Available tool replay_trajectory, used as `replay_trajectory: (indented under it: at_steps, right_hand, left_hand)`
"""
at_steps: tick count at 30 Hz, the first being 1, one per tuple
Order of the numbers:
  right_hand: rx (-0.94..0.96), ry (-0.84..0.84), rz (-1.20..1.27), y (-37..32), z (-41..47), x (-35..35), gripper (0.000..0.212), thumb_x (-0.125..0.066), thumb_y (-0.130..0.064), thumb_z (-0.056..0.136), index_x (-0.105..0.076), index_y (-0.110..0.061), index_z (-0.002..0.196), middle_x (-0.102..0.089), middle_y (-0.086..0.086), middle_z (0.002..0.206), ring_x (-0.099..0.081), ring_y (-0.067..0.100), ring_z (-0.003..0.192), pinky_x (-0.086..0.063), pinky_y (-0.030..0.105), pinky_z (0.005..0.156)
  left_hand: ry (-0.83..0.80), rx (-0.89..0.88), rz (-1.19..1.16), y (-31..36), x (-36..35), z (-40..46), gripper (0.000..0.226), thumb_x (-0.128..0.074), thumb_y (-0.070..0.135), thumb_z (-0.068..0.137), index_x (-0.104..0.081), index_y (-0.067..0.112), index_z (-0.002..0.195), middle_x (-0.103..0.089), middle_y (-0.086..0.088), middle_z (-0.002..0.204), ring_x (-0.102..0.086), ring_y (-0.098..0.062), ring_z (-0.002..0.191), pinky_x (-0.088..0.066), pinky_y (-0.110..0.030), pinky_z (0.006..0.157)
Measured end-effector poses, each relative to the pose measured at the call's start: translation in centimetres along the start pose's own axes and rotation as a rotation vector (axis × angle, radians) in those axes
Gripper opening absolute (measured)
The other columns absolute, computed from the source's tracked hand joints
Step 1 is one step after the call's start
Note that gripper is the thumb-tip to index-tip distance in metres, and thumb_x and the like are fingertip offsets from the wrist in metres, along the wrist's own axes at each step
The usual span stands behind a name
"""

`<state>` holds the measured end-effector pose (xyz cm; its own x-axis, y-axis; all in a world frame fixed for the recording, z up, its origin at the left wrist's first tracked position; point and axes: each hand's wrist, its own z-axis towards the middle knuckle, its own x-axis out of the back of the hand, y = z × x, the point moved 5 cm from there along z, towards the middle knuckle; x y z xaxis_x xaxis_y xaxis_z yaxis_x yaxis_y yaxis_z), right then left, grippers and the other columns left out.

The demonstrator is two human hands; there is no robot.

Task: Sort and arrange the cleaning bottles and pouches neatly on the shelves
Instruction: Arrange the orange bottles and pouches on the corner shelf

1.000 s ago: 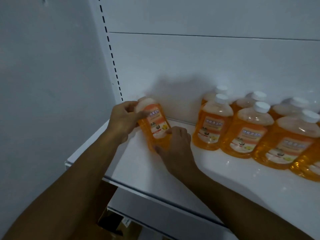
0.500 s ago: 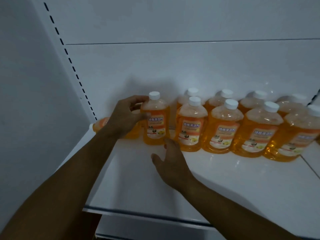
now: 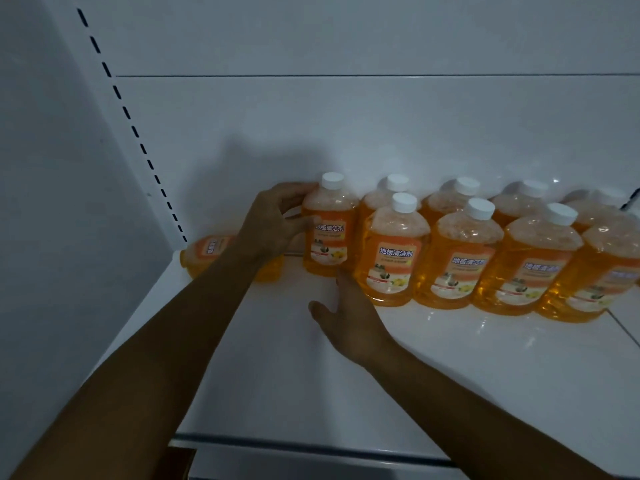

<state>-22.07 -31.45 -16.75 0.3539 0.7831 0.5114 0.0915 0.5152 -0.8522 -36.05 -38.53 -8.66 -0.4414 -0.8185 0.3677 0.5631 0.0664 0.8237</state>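
Observation:
Several orange floor-cleaner bottles with white caps stand in two rows on the white shelf. My left hand grips the leftmost upright bottle from its left side, thumb in front and fingers behind. That bottle stands at the back, next to the row. My right hand lies low on the shelf with fingers straight, its fingertips at the base of the front-row bottle. One more orange bottle lies on its side in the back left corner, partly hidden by my left wrist.
A slotted white upright marks the shelf's left end, with a grey wall beyond it. The white back panel rises behind the bottles. The shelf's front edge runs below my forearms. A seam to another shelf section shows at the right.
The bottle held tilted in both hands a second ago now stands upright at the left end of the back row. My right hand has let go and dropped to the shelf.

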Motion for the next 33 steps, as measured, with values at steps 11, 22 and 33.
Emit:
replay_trajectory:
  at_steps: [11, 22, 33]
  right_hand:
    - [0.125, -0.046, -0.039, -2.6, 2.2, -2.9, 0.052, -0.06, -0.024, 0.093, -0.04, -0.018, 0.14, -0.047, -0.007, 0.135, -0.041, 0.013, 0.129, -0.034, 0.013, 0.1]
    - [0.041, 0.019, -0.155, -4.9, 8.7, -6.9, 0.029, -0.045, -0.018, 0.097, -0.047, -0.007, 0.124, -0.051, 0.011, 0.126, -0.047, 0.026, 0.117, -0.042, 0.039, 0.099]
    - [-0.002, 0.025, 0.114, -3.3, 5.9, -6.2, 0.055, -0.065, -0.003, 0.084, -0.04, -0.016, 0.131, -0.051, 0.004, 0.13, -0.051, 0.021, 0.118, -0.049, 0.036, 0.096]
  left_hand:
    - [0.481, 0.168, 0.35, -3.0, 6.5, -5.8, 0.049, -0.069, 0.033, 0.088, -0.055, 0.015, 0.132, -0.058, 0.0, 0.121, -0.054, -0.008, 0.107, -0.044, -0.022, 0.087]
    - [0.531, 0.753, 0.324, -8.6, 12.4, -10.8, 0.06, -0.057, 0.063, 0.081, -0.066, 0.004, 0.082, -0.066, -0.009, 0.074, -0.065, -0.028, 0.074, -0.045, -0.03, 0.059]
    - [0.685, 0.615, -0.304, -6.8, 10.5, -11.4, 0.029, -0.077, 0.01, 0.08, -0.061, 0.012, 0.105, -0.064, -0.014, 0.104, -0.07, -0.027, 0.084, -0.059, -0.03, 0.056]
